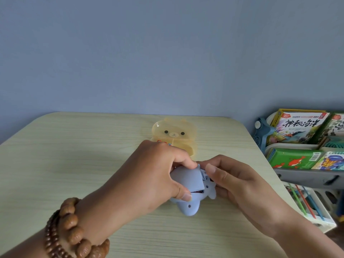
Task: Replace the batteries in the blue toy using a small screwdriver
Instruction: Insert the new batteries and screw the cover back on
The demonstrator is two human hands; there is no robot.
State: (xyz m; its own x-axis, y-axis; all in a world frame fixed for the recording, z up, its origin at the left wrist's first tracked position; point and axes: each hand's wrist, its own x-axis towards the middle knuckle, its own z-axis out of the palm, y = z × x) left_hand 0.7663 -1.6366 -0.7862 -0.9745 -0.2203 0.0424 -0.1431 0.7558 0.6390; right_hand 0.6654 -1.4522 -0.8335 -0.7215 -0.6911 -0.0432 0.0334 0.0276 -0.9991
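Holding the blue toy (188, 202) belly-up near the middle of the light wooden table (65, 164), I keep it between both hands so the battery compartment faces me. My left hand (149, 175) is closed on the loose battery cover (188, 178), thumb at its near edge and fingers over its far edge; the cover sits tilted, with a dark gap showing beneath it. I judge it is either coming off or being seated. My right hand (234, 181) grips the toy's right side, thumb pointing in toward the cover's far corner, which steadies the body against the prying. No screwdriver is visible. Just behind the hands stands an open translucent orange bear-faced box (175, 131), with small items inside that I cannot identify. Open tabletop lies to the left and toward me. The right table edge is near my right wrist, and beyond it a shelf of children's books (297, 127) stands well apart.
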